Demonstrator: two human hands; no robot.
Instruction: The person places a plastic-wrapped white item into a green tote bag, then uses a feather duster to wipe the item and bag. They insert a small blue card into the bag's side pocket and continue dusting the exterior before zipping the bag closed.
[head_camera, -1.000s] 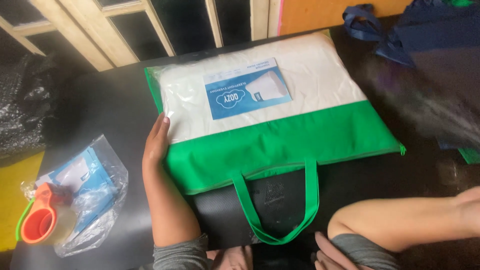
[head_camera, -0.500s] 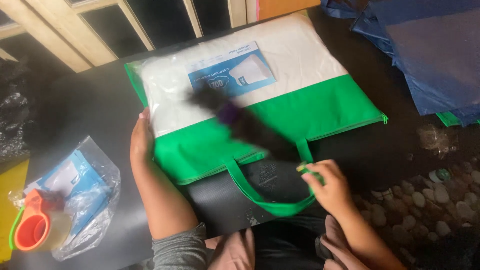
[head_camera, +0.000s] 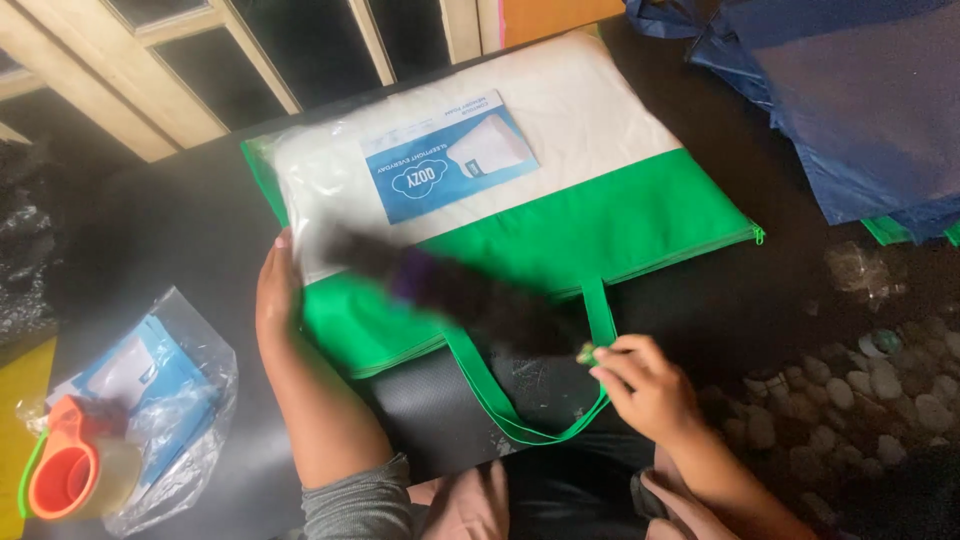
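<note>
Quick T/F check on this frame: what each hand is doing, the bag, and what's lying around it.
1. The left hand lies flat on the left end of the green and white bag. True.
2. The right hand pinches the bag's green handle. True.
3. The bag stands upright. False: it lies flat on the dark table.
4. An orange tape dispenser sits at lower left, beside a clear packet of blue leaflets. True.
5. The folded cloth at upper right is red. False: it is dark blue.
</note>
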